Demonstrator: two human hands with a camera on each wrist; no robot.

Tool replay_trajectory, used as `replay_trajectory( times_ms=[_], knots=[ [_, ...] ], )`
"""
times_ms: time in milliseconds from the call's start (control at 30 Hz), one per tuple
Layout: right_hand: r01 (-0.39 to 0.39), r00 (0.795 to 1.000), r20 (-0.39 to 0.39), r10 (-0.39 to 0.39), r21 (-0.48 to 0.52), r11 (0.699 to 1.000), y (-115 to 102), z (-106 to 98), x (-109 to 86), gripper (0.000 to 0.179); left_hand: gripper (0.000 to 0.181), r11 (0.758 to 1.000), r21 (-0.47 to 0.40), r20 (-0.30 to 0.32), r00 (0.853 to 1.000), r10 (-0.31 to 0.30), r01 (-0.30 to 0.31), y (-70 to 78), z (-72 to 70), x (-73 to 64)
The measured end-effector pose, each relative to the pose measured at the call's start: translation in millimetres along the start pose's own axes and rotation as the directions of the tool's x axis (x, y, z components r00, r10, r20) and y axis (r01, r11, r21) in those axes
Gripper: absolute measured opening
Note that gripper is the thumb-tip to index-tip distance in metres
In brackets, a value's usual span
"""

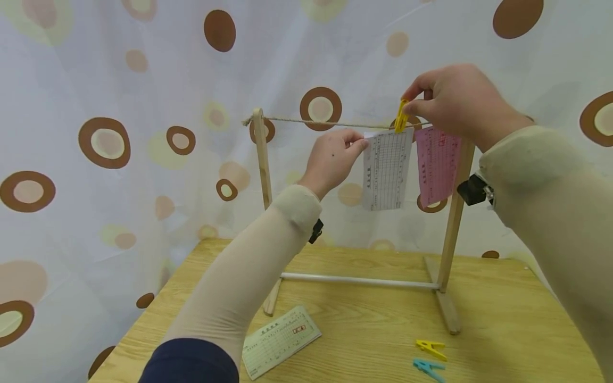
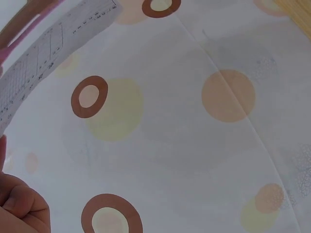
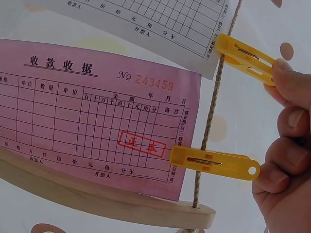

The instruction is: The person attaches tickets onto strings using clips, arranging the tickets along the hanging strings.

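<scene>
- White slip (image 1: 387,175) hangs at the rope (image 1: 292,120), left of the pink slip (image 1: 435,167).
- Right hand (image 1: 460,103) pinches a yellow clip (image 1: 401,118) over the white slip's upper right edge.
- Left hand (image 1: 332,157) pinches its upper left corner.
- On the near table (image 1: 369,330): receipt pad (image 1: 281,343) left, blue clip (image 1: 424,365) right.

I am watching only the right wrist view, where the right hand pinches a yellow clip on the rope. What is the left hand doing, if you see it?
Observer: In the head view, the left hand holds the white slip near its upper left corner.
Operator: Thank you. Are there more clips, which I do not see?
Observer: Yes, another yellow clip and a blue clip lie on the table.
Operator: And does any paper lie there also?
Observer: Yes, a pale printed form lies to the left of those two, as the head view shows it.
</scene>
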State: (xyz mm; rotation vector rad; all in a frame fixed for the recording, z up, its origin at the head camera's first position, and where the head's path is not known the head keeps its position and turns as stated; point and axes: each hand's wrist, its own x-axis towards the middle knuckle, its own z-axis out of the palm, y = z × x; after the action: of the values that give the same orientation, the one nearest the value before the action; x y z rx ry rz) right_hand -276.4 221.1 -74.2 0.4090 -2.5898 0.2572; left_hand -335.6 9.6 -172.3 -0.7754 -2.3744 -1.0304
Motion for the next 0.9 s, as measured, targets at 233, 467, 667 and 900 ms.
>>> replay_trajectory(
  times_ms=[233,467,667,900],
  knots=[
    [0.021,1.0,0.02,-0.02,-0.033,0.999,0.8,2.3,0.3,0.034,0.023,1.0,-0.005,0.015,1.0,0.001,-0.001,1.2,-0.8,-0.3],
    [0.052,0.998,0.025,-0.05,-0.082,0.995,3.6,3.6,-0.1,0.034,0.022,1.0,-0.011,0.026,1.0,0.004,-0.003,1.8,1.2,-0.8],
    [0.06,0.998,0.01,-0.059,-0.089,0.994,4.4,5.0,-2.5,0.03,0.022,1.0,-0.031,0.037,0.999,-0.001,0.002,1.4,3.4,-1.6],
    [0.046,0.998,0.041,-0.042,-0.118,0.992,6.2,3.8,-2.9,0.041,0.022,0.999,-0.042,0.044,0.999,0.003,-0.001,2.4,2.3,-1.2]
  ],
)
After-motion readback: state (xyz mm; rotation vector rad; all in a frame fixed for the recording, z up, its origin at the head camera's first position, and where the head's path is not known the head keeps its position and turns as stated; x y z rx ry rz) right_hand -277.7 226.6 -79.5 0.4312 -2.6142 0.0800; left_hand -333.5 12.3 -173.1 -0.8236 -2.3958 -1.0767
